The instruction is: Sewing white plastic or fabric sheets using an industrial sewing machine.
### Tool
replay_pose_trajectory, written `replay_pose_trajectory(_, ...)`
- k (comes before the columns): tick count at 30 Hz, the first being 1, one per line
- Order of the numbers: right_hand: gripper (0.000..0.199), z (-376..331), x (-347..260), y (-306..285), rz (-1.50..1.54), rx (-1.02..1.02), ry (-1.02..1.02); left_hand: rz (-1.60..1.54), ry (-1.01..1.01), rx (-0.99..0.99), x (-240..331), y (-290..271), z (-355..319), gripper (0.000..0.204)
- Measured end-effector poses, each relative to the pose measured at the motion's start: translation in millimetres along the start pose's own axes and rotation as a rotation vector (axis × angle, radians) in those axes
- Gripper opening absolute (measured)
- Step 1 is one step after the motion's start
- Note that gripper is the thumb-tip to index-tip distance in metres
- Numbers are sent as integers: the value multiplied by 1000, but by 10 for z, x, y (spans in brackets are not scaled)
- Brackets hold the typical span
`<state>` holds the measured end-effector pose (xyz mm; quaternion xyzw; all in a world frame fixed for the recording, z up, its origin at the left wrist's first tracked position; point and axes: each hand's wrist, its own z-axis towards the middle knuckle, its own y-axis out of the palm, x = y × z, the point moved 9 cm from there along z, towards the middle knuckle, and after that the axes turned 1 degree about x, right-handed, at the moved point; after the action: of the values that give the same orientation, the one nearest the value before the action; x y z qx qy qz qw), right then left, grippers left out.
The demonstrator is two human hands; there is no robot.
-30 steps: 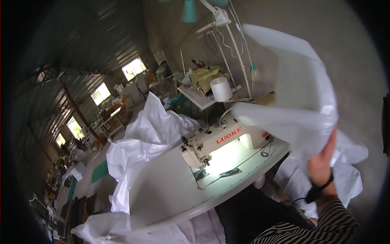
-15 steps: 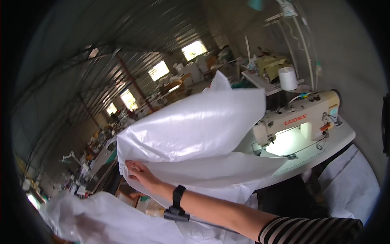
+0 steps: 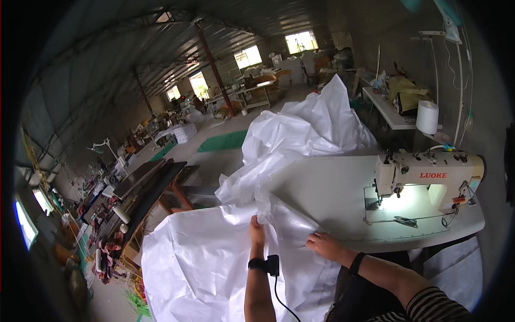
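A large white woven plastic sheet (image 3: 204, 257) hangs over the near left edge of the sewing table (image 3: 327, 188) and spreads down toward the floor. My left hand (image 3: 257, 229), with a black band and a small device on its wrist, pinches a raised fold of the sheet. A little to the right, my right hand (image 3: 327, 246) grips the same fold at the table's edge. Both hands are close together, well left of the cream sewing machine (image 3: 429, 174).
A heap of more white sheeting (image 3: 306, 129) lies at the table's far side. Scissors (image 3: 399, 220) rest under the machine's lit head. A white thread cone (image 3: 427, 116) stands behind. Dark workbenches (image 3: 150, 182) and other stations fill the hall to the left.
The sheet, held up in the air before, has swung left and come down over the table's edge. Both hands now hold it low in front of me.
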<state>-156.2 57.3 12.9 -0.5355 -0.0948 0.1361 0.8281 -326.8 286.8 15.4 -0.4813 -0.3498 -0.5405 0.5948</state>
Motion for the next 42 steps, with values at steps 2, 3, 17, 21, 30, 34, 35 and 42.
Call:
replay_pose_trajectory(2,18,-74,61,60,87,31,84,-375,124,97,82,-184,-20,22)
replay_pose_trajectory(3,15,-243,-32,191,249,-146,110,-531,175,116,149,-274,5,23)
replay_pose_trajectory(17,89,-613,187,-1167,213,99,331,-378,-29,207,-473,-243,-176,26)
replay_pose_trajectory(21,93,-461,500,-1309,151,247,557,-598,-40,25,-369,-160,-182,20)
replay_pose_trajectory(30,47,-1400,483,-1026,831,253,725,-627,49,64,397,-65,-219,26)
replay_pose_trajectory(34,18,-2360,-60,-534,422,-609,649,-88,299,-198,499,600,-585,46)
replay_pose_trajectory(35,18,-2468,-68,-645,351,-614,621,40,266,-250,411,734,-746,50)
replay_pose_trajectory(42,51,-1517,344,-1561,68,-18,348,8,292,-194,1099,948,-1181,17)
